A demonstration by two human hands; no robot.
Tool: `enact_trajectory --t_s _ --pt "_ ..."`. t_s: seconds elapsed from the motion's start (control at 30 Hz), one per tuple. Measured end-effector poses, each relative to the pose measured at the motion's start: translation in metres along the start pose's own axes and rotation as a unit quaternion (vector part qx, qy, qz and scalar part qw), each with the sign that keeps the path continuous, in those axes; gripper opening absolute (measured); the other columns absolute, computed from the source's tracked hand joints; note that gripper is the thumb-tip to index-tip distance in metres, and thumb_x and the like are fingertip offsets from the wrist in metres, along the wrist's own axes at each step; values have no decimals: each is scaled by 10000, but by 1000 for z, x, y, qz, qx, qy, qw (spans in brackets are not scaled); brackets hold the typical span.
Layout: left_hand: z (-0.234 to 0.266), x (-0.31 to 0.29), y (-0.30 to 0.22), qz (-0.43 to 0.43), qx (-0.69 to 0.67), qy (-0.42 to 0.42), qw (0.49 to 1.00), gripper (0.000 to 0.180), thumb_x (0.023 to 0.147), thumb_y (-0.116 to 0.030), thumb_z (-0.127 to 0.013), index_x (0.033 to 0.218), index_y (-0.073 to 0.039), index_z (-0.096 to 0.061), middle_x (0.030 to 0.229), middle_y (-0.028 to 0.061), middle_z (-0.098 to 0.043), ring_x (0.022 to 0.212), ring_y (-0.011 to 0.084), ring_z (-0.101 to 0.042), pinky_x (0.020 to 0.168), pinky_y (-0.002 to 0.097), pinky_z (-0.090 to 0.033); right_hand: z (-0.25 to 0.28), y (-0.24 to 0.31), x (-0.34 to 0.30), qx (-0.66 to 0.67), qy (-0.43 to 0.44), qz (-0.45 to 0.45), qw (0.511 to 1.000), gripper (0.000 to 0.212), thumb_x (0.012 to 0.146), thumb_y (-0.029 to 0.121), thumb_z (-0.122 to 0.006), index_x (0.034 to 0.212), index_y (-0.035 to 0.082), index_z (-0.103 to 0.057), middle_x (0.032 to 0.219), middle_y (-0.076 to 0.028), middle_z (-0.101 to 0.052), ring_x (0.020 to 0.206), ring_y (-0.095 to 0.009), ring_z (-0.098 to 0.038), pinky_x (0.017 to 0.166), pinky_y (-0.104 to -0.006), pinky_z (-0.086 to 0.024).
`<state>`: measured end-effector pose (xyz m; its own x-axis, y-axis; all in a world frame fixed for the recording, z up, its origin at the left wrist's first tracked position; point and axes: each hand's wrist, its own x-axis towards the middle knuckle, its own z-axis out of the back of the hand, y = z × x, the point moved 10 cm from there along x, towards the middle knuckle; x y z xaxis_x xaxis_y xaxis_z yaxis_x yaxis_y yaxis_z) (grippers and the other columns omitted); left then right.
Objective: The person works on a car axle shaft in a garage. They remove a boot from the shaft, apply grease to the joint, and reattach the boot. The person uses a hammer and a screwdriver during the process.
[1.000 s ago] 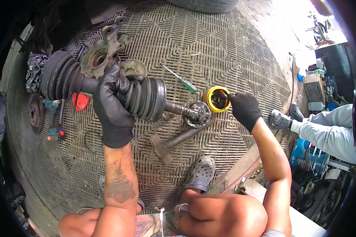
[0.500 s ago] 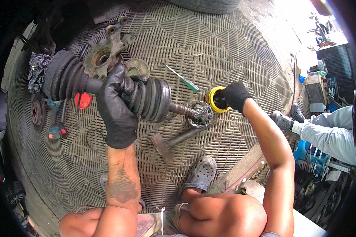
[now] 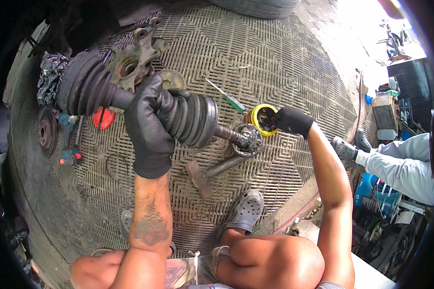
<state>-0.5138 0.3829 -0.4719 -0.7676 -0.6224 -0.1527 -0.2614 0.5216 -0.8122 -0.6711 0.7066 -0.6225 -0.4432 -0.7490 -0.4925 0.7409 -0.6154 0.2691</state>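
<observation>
My left hand (image 3: 152, 127), in a black glove, is wrapped around the drive axle (image 3: 123, 98) at mid-shaft. One ribbed rubber boot (image 3: 84, 84) lies to the left of the hand, another (image 3: 195, 120) to its right. Beyond the right boot, a splined shaft (image 3: 229, 134) leads to a joint (image 3: 248, 140) smeared with dark grease. Crumpled foil-like wrap (image 3: 53, 79) covers the far left end. My gloved right hand (image 3: 295, 121) is at the right rim of a tilted yellow tub (image 3: 253, 117) of dark grease, fingers bunched together; their tips are partly hidden.
A hammer (image 3: 197, 179) lies below the greasy joint, a green-handled screwdriver (image 3: 234, 102) above it. A steering knuckle (image 3: 135, 60), red lid (image 3: 103, 118), cordless tool (image 3: 68, 144) and brake disc (image 3: 47, 134) lie left. Another person's leg (image 3: 395, 161) extends in from the right.
The axle and my left hand have shifted slightly right. My right hand has drawn back from inside the tub to its right rim, showing more of the grease.
</observation>
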Motion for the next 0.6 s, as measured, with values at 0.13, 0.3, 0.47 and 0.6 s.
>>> enact_trajectory --t_s 0.13,0.3,0.47,0.6 --pt "-4 -1 0 -6 22 37 999 184 1003 -156 -568 942 -28 -686 771 -5 -608 721 115 -619 736 273 -520 6 1 -8 91 -58 24 994 149 830 157 -637 889 48 -719 801 -219 -680 710 -433 -645 655 -468 -533" --pt "7 1 -2 -15 48 -2 999 227 1007 -167 -553 1026 6 -699 827 30 -658 760 137 -654 773 282 -542 21 12 -15 167 -64 -88 980 168 874 176 -637 935 45 -723 836 -216 -688 749 -424 -650 698 -460 -531" --pt "2 -1 -1 -6 30 -1 1000 221 1001 -168 -555 1012 6 -691 817 41 -656 769 153 -672 772 295 -553 7 -10 -24 263 -184 -147 936 227 912 196 -635 1046 47 -741 892 -219 -719 778 -353 -707 731 -421 -545" --pt "-5 -1 -2 -6 24 43 999 203 998 -169 -559 944 -6 -666 763 26 -622 722 141 -642 731 293 -538 -6 1 -28 306 -319 -182 879 226 930 170 -625 1069 37 -744 908 -207 -740 795 -333 -725 750 -395 -561"
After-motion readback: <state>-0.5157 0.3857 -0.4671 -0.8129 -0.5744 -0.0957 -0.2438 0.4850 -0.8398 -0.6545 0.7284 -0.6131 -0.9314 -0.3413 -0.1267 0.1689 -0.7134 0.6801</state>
